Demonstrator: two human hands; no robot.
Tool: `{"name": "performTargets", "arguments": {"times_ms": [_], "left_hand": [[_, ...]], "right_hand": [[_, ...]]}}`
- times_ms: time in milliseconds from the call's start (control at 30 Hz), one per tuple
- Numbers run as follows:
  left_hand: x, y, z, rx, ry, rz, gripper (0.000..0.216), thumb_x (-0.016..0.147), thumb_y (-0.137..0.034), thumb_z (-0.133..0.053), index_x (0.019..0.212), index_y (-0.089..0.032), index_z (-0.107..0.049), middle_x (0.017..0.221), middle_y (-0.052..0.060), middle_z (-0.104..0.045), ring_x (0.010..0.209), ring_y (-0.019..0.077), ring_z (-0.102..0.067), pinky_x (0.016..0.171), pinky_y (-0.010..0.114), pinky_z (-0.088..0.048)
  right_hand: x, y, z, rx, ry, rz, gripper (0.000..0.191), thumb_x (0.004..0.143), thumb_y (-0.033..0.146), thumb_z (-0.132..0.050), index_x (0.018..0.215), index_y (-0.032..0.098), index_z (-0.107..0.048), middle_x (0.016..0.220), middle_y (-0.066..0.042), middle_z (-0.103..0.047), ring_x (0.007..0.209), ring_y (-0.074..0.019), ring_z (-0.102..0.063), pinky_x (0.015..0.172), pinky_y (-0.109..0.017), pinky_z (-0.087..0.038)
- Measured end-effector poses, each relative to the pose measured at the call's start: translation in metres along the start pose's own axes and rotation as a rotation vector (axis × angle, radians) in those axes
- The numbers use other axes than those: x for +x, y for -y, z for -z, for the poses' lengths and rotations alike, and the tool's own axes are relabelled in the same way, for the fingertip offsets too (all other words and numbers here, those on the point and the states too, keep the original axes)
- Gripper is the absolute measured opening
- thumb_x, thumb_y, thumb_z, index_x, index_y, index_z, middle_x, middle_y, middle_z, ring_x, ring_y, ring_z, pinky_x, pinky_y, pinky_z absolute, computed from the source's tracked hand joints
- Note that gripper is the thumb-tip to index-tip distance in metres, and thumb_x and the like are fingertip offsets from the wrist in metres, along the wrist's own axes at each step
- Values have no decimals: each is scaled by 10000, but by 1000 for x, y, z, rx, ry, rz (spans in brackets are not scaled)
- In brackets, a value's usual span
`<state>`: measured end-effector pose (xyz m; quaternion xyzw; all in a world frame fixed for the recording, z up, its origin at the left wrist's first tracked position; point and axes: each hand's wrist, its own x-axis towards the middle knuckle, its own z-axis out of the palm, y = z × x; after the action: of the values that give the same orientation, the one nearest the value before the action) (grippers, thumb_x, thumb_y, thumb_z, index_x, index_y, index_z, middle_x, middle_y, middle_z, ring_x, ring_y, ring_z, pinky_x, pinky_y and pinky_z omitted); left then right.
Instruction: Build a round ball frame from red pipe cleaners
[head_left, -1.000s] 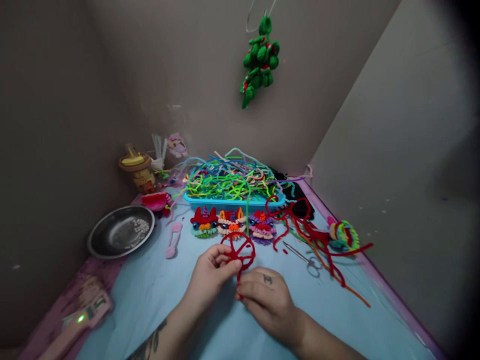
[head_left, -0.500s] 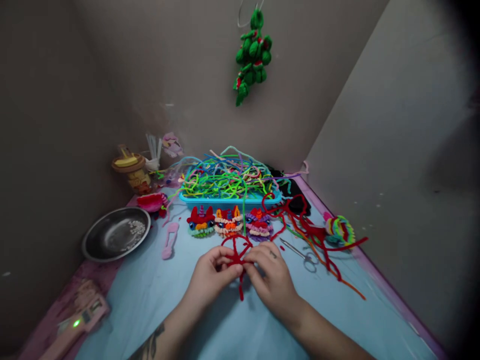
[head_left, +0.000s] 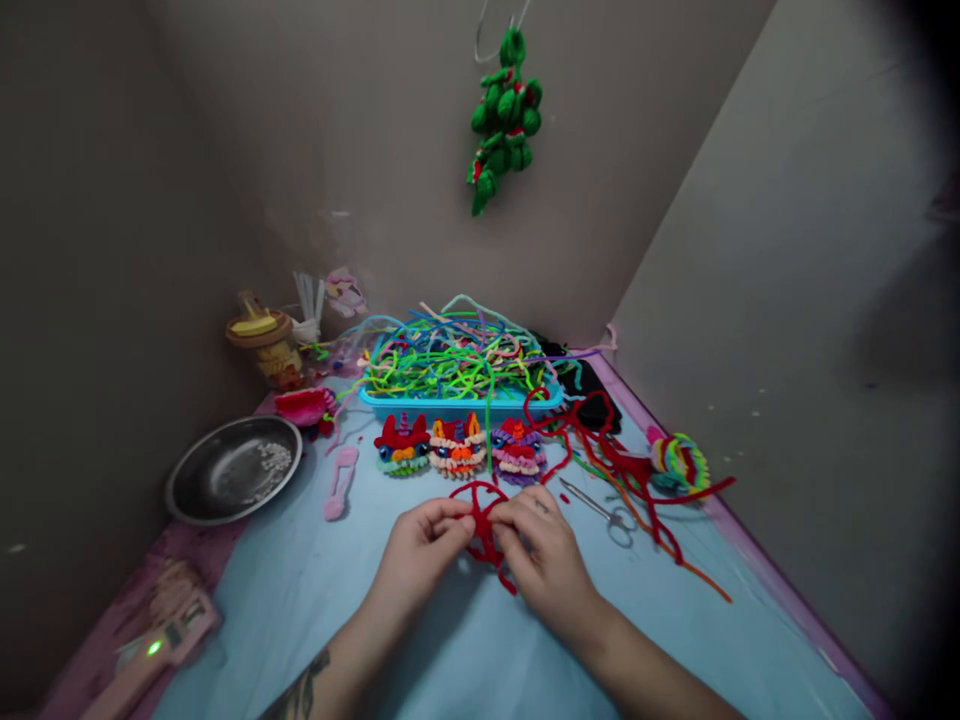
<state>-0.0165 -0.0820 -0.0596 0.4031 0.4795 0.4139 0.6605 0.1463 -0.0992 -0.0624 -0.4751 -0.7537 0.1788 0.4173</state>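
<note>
A red pipe cleaner piece (head_left: 485, 537), bent into a ring with spokes, is pinched between my two hands above the blue tabletop. My left hand (head_left: 426, 540) grips its left side with thumb and fingers closed. On the right side my right hand (head_left: 541, 540) pinches it too; the fingertips partly hide the middle. One loose red end hangs down toward me. Just beyond stand three fuzzy animal-face figures: a red and green one (head_left: 403, 446), an orange and cream one (head_left: 457, 446) and a purple and red one (head_left: 517, 450).
Behind the figures a blue tray (head_left: 420, 408) overflows with colored pipe cleaners. To the right lie scissors (head_left: 600, 508) and a tangle of red pipe cleaners (head_left: 637, 465). At left are a metal bowl (head_left: 202, 480), a pink hair clip (head_left: 341, 483) and a pink device with a green light (head_left: 169, 640).
The red piece has turned and tilted between my fingers; its ring sits lower and its loose end has swung right. Both hands keep their pinch, with the left fingers slightly shifted.
</note>
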Motion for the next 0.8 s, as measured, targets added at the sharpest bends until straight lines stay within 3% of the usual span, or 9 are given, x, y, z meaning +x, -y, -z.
{"name": "performTargets", "arguments": {"times_ms": [233, 500, 800], "left_hand": [[0, 0, 0, 35, 7, -73, 330, 601, -321, -776, 835, -121, -657, 658, 24, -681, 613, 134, -596, 613, 242, -441], [-3, -3, -4, 90, -71, -85, 249, 607, -266, -744, 783, -121, -644, 607, 10, -658, 567, 123, -571, 573, 226, -427], [-8, -7, -8, 185, -122, -122, 181, 630, -254, -706, 757, -134, -661, 630, 25, -674, 589, 147, -594, 580, 237, -449]], "right_hand": [[-1, -3, -3, 20, -14, -36, 138, 851, 106, -477, 810, 207, -562, 727, -19, -576, 778, -190, -484, 678, -310, -372], [-1, 1, -3, -21, -19, -3, 130, 803, 81, -490, 744, 196, -487, 805, -31, -546, 848, -201, -472, 744, -339, -377], [-3, 2, -4, -13, -10, -47, 139, 815, 86, -477, 771, 202, -543, 852, -46, -526, 874, -211, -472, 742, -347, -397]]}}
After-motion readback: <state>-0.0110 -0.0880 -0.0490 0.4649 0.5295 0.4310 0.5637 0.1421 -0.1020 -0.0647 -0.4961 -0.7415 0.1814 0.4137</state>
